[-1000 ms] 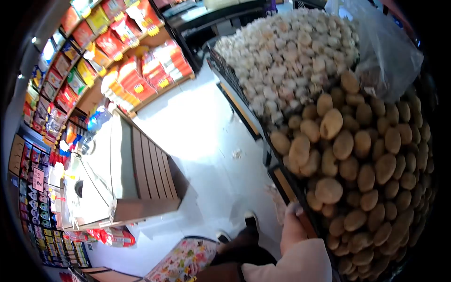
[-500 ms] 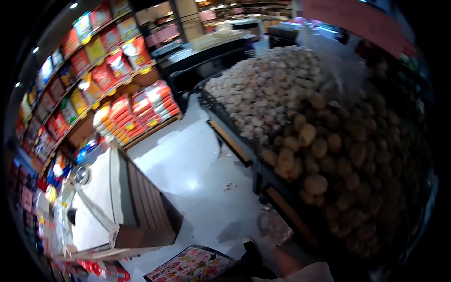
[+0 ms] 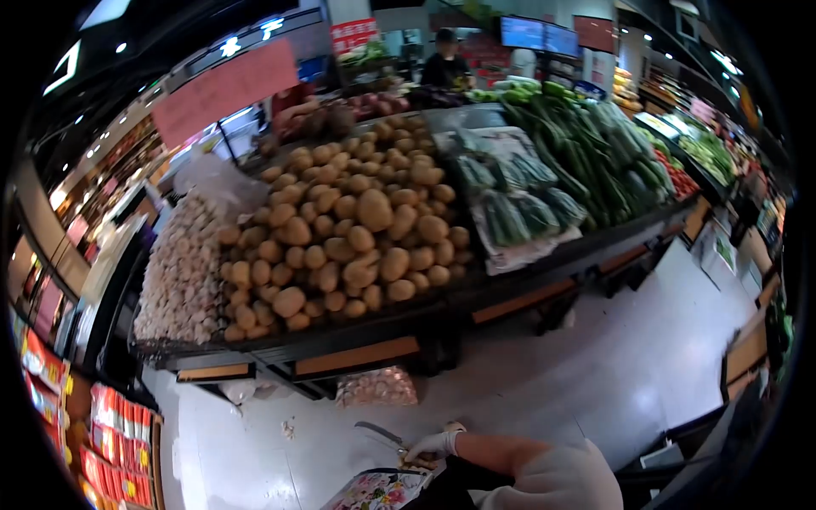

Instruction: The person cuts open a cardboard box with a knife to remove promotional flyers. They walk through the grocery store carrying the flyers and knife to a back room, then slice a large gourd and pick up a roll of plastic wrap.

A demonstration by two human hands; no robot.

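Observation:
My right hand, in a whitish glove, is low in the view at the end of my bent arm. Its fingers are closed at the base of a knife with a curved grey blade pointing left. Something tan and lumpy shows under the fingers, too small to name. Just below lies a flat panel with a colourful flower-like print, beside my dark trouser leg. My left hand is not in view.
Ahead, a long stand holds garlic, potatoes, wrapped greens and cucumber-like vegetables. A clear bag of pale pieces lies beneath it. A person stands behind. Red packets are stacked at left.
The view has swung right and up, bringing the whole stand into sight; the pale wooden box and packet shelves have mostly left it. My gloved hand and the knife now show.

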